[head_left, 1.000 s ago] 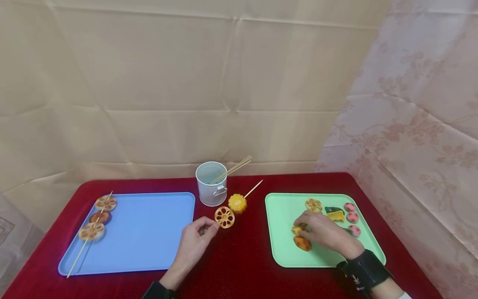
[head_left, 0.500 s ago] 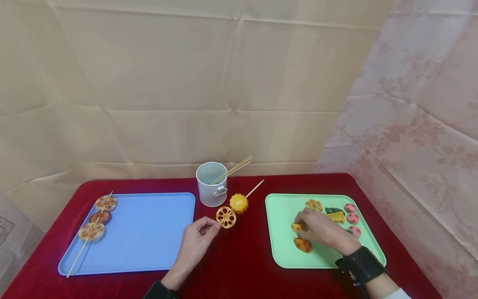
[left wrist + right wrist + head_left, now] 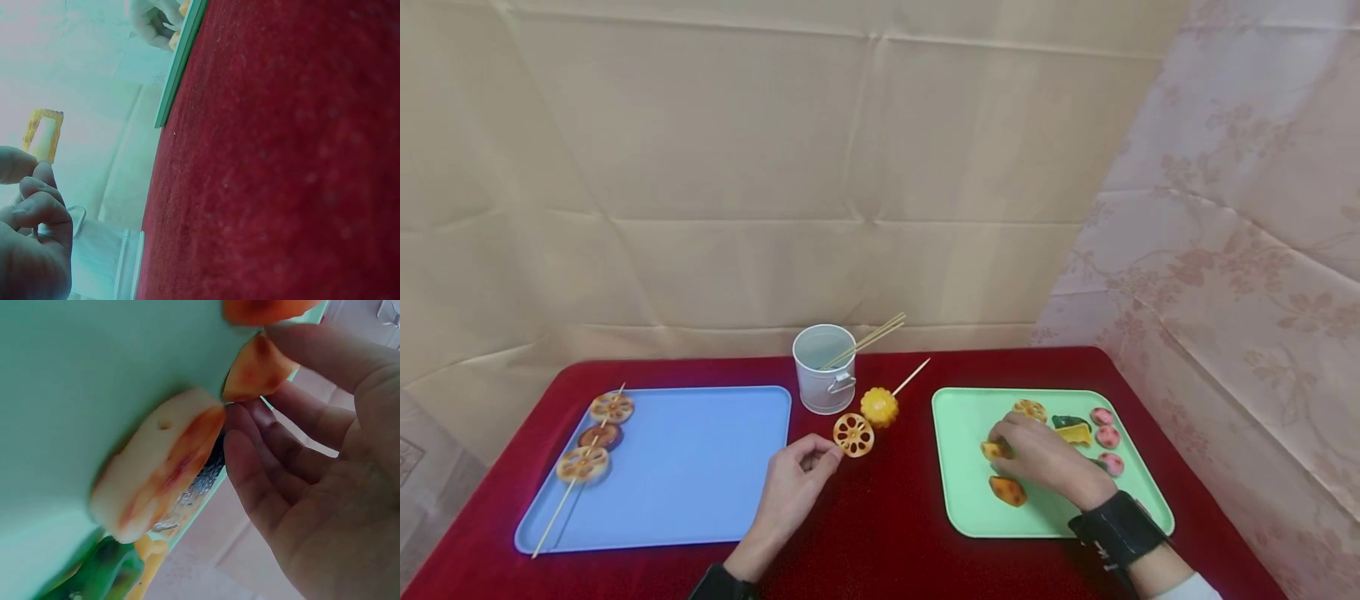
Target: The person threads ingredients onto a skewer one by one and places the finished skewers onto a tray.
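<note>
My left hand (image 3: 797, 483) pinches a thin wooden skewer (image 3: 912, 377) beside a browned lotus root slice (image 3: 853, 436). A yellow corn piece (image 3: 880, 407) sits on the skewer beyond the slice, with the pointed tip sticking out past it. Over the green tray (image 3: 955, 508), my right hand (image 3: 1041, 454) has thumb and fingers around a yellow-orange chunk with browned spots (image 3: 259, 369); in the head view the hand partly covers it. A second, darker orange chunk (image 3: 1007, 491) lies just nearer on the tray.
Another lotus slice (image 3: 1028, 410), green pepper pieces (image 3: 1070, 422), a yellow piece (image 3: 1075, 434) and pink balls (image 3: 1107, 436) lie on the green tray. A metal bucket (image 3: 824, 387) holds spare skewers. The blue tray (image 3: 700, 467) bears a loaded skewer (image 3: 583, 464).
My right hand has shifted slightly to the left and away from me with the yellow-orange chunk, widening the gap to the darker chunk. The left hand has hardly moved.
</note>
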{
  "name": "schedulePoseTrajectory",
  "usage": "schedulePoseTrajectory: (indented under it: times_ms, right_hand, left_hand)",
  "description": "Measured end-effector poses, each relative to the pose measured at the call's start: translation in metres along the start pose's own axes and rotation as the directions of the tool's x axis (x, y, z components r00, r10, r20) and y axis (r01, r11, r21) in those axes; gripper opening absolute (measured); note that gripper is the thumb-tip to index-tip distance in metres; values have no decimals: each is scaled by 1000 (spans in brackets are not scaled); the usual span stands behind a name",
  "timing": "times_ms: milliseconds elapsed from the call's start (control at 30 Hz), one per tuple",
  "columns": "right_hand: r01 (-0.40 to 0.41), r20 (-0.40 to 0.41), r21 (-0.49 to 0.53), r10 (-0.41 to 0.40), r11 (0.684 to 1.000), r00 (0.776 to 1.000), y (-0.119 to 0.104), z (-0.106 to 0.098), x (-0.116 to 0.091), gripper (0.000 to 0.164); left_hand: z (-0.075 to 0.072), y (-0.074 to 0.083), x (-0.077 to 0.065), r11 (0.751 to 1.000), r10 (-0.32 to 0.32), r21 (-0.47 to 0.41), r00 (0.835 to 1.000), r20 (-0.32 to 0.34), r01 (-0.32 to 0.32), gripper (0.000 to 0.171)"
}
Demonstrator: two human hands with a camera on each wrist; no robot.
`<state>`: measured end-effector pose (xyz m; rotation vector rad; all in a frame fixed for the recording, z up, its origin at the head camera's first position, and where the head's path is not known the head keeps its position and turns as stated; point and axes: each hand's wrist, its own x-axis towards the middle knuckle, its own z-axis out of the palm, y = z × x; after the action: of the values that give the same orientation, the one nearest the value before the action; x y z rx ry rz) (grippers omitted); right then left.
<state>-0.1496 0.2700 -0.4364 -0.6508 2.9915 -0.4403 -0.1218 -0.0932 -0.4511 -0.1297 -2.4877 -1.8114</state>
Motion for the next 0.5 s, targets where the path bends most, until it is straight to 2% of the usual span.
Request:
schedulePoseTrajectory:
  times_ms: [167, 500]
  right_hand:
    - [20, -3, -18, -20, 1000, 1000, -3, -3, 1, 15]
    - [-31, -30, 87, 34, 996, 999, -4, -11, 5, 22]
  left_hand:
    - [0, 0, 0, 1000, -1, -4, 1000, 1, 1, 8]
    - [-1, 1, -1, 1000, 8, -18, 1000, 3, -8, 8]
